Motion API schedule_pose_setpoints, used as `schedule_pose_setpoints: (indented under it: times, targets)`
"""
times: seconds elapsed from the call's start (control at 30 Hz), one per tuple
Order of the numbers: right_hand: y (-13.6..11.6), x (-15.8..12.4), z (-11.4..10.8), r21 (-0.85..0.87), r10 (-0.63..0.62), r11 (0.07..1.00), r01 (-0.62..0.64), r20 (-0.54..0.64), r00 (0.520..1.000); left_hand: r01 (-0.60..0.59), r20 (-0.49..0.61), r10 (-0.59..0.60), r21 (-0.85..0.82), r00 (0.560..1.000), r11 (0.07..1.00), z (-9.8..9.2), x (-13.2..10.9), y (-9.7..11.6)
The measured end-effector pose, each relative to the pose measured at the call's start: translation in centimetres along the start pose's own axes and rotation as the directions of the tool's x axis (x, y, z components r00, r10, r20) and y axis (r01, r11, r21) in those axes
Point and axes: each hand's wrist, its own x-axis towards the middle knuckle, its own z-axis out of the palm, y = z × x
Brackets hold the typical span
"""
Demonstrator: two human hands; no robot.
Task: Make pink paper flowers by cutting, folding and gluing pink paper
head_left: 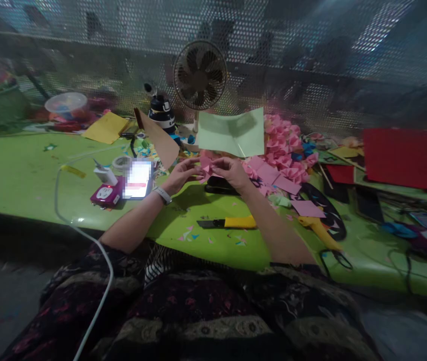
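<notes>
Between my two hands is a piece of folded pink paper [206,164], raised a little over the green table [183,213]. My left hand [183,174] pinches its left side, a watch or band on the wrist. Fingers of my right hand [231,173] close on its right side. Just beneath the right hand lies a black stapler-like tool [219,186], partly hidden. Nearer me is a box cutter [232,222] with a yellow handle, its right end behind my forearm. Pink paper squares [264,170] and a heap of folded pink pieces [284,143] lie to the right.
A fan [200,75] stands behind a pale green sheet [232,133]. On the left are a lit phone [137,179], a purple power socket [107,194] and a white cable [110,273] crossing the table edge. A yellow glue gun [321,233] and red sheet [401,155] lie right.
</notes>
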Motion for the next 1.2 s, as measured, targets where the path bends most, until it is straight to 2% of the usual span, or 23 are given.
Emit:
schedule_pose_setpoints:
  times: [0.17,0.33,0.57,0.73,0.87,1.0,1.2]
  targets:
    - [0.0,-0.2,0.6,-0.011,0.016,1.000,-0.016,0.038,0.999,-0.009,-0.032,0.011,0.069,0.999,0.998,0.8,-0.4,0.0]
    - [0.2,-0.4,1.2,-0.052,-0.018,0.998,0.022,0.081,0.997,0.010,-0.078,-0.007,0.044,0.997,0.999,1.3,-0.5,-0.5]
    - [0.4,-0.2,1.4,0.076,0.016,0.997,-0.024,0.100,0.995,0.051,-0.061,-0.050,0.005,0.997,0.999,1.3,-0.6,-0.3]
    - [0.0,-0.4,1.5,-0.047,-0.024,0.998,0.032,0.161,0.987,0.003,-0.061,-0.001,0.027,0.998,1.000,1.6,-0.7,-0.3]
    - [-0.3,-0.6,1.4,-0.168,-0.063,0.982,0.081,0.114,0.992,-0.067,-0.056,0.074,0.115,0.996,0.991,1.6,-0.6,-0.2]
    - [-1.2,-0.8,0.9,-0.126,-0.031,0.991,0.047,0.126,0.991,-0.125,0.005,0.127,0.241,0.992,0.963,1.2,-0.5,0.2]
    - [-2.1,-0.9,0.5,-0.086,0.048,0.995,-0.040,0.099,0.994,-0.064,0.163,0.016,0.294,0.986,0.954,0.7,-0.5,0.4]
